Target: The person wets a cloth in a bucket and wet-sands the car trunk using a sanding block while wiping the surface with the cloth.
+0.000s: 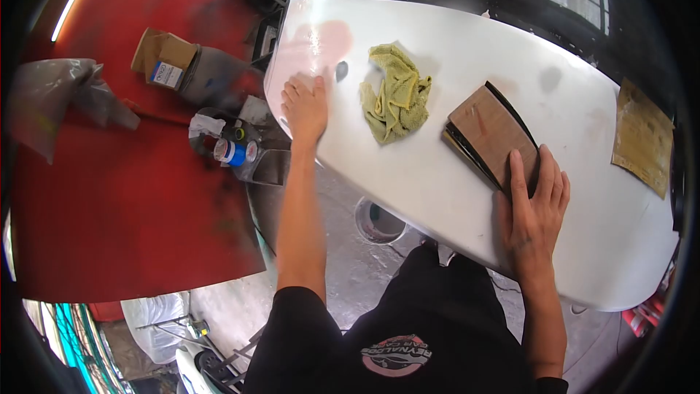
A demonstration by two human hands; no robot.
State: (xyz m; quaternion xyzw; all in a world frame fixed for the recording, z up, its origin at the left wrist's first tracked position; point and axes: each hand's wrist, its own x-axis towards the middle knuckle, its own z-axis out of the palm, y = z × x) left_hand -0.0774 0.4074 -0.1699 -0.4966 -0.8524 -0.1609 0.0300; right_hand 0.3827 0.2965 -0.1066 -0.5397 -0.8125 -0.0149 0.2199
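My left hand [305, 109] lies flat on the left end of a white car panel [397, 175], fingers stretched out, beside a pinkish patch. My right hand [536, 208] grips the near end of a sanding block [488, 128] with a brown top face and dark edges. Its index finger lies on the top, with the other fingers along the right side. A crumpled yellow-green cloth [397, 95] rests on the panel between my hands. Further right, a worn tan sheet [643, 137], like sandpaper, lies at the panel's edge.
A large red panel [138, 211] stands to the left, with a cardboard box [175, 51] and plastic sheeting [62, 95] on it. A tray of supplies holds a blue-and-white container [230, 152]. Below the white panel, a bucket [380, 220] stands on the floor.
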